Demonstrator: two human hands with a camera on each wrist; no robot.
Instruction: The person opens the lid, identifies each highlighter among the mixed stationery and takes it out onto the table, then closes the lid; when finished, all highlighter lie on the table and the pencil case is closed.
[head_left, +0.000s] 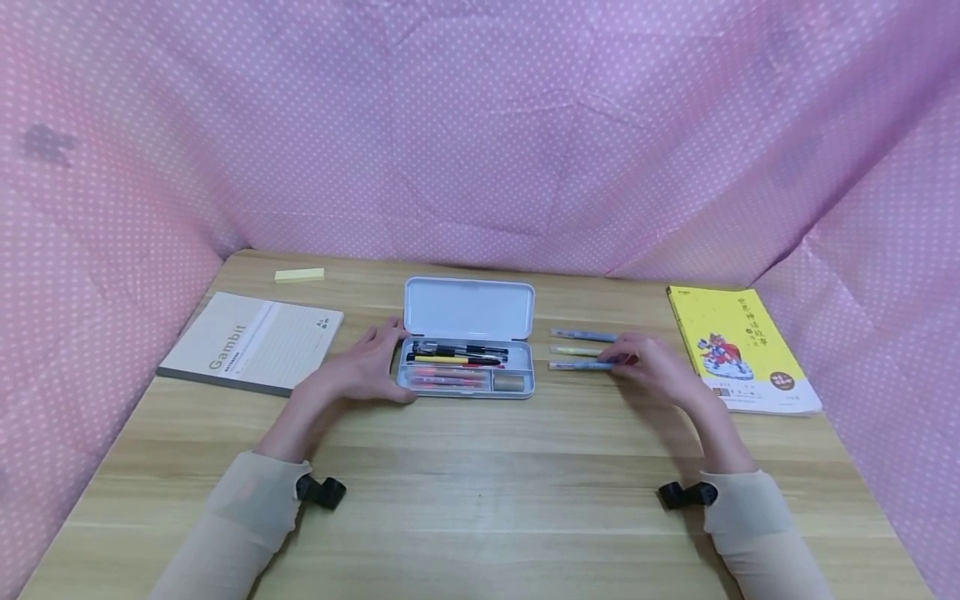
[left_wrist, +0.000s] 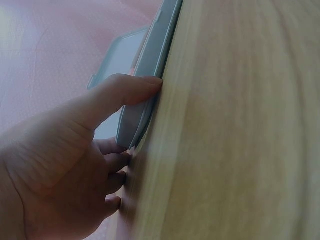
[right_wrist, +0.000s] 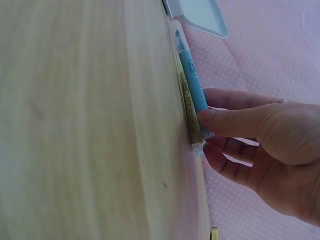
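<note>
A pale pencil case [head_left: 418,392] lies with its lid raised, holding several pens and an eraser [head_left: 508,382]. My left hand [head_left: 367,367] grips its left end, thumb [left_wrist: 135,90] along the front side and fingertips round toward the back. To the case's right, three highlighters lie side by side on the table in the head view, the middle one a yellow highlighter [head_left: 576,351]. My right hand [head_left: 652,364] pinches the right end of a blue highlighter [right_wrist: 192,75] between thumb and fingers. A brownish-yellow highlighter [right_wrist: 190,110] lies right alongside it in the right wrist view.
On the left is a grey-white notebook [head_left: 255,337], with a pale yellow strip [head_left: 299,275] behind it. A yellow book [head_left: 727,333] lies to the right of my right hand. Pink dotted cloth [head_left: 480,133] encloses the back and sides of the wooden table [head_left: 480,500].
</note>
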